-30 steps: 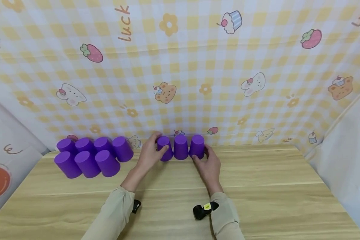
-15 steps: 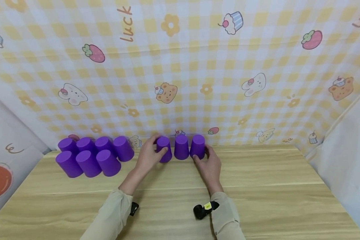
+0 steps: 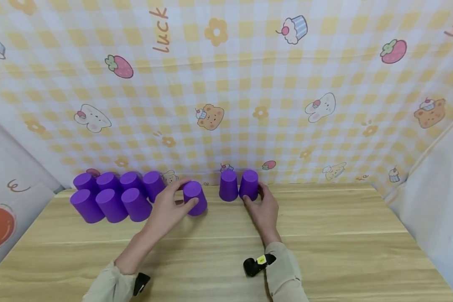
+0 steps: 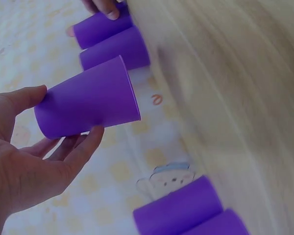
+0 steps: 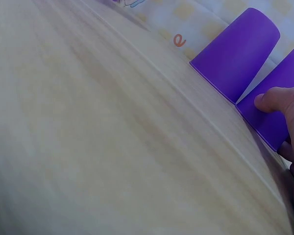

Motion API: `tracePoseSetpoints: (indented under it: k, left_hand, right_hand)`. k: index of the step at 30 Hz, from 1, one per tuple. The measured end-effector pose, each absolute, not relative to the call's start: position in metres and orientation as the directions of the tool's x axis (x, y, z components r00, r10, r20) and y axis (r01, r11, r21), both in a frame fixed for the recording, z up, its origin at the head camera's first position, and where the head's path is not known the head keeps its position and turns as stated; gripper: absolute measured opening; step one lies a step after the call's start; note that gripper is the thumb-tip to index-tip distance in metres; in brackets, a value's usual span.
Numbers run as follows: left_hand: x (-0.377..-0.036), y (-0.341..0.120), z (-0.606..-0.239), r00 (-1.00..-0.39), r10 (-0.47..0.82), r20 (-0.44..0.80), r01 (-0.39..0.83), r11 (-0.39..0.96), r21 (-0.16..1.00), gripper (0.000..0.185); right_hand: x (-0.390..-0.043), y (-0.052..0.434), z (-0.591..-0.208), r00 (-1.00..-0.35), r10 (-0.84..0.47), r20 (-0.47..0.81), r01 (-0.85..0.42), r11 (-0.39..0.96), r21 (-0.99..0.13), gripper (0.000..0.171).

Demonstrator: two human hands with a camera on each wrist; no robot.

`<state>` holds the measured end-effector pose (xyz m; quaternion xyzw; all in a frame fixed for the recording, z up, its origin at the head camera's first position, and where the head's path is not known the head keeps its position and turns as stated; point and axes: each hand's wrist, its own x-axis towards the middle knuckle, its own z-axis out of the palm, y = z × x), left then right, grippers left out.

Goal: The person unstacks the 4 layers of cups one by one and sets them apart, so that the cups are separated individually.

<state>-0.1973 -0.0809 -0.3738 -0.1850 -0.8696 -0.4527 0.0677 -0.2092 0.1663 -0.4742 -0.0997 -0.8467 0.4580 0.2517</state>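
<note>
My left hand (image 3: 169,209) grips an upside-down purple cup (image 3: 195,199), thumb on the near side and fingers behind it. In the left wrist view this cup (image 4: 90,100) has its rim raised off the wooden table. With thumb and fingers, my right hand (image 3: 266,209) holds another upturned purple cup (image 3: 250,183), which stands on the table by the back cloth. Just left of that one is a third purple cup (image 3: 228,186), touched by neither hand. In the right wrist view these two stand side by side, the lower corners of their rims meeting.
Several more upturned purple cups (image 3: 111,205) stand in two rows at the back left, partly behind my left hand. A yellow-and-white checked cloth (image 3: 241,84) hangs along the table's (image 3: 343,243) back edge. A black wrist camera (image 3: 253,266) sits at the right sleeve.
My left hand has taken its cup away from the row of three, moving it left, toward me and up. The right hand stays at its cup.
</note>
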Motion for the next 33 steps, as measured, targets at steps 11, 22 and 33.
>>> tracePoseSetpoints:
  k: [11, 22, 33]
  left_hand:
    - [-0.177, -0.116, -0.353, -0.922, 0.232, 0.311, 0.388, 0.564, 0.729, 0.051]
    - [-0.164, -0.137, -0.346, -0.908, 0.188, 0.375, 0.404, 0.628, 0.665, 0.05]
    - [-0.142, -0.159, -0.334, -0.906, 0.128, 0.403, 0.391, 0.616, 0.684, 0.049]
  right_hand:
    - [-0.208, 0.166, -0.473, -0.852, 0.398, 0.34, -0.069, 0.559, -0.826, 0.056]
    - [-0.208, 0.166, -0.473, -0.854, 0.402, 0.331, -0.053, 0.564, -0.824, 0.056]
    - [-0.208, 0.166, -0.472, -0.849, 0.399, 0.346, -0.074, 0.56, -0.825, 0.056]
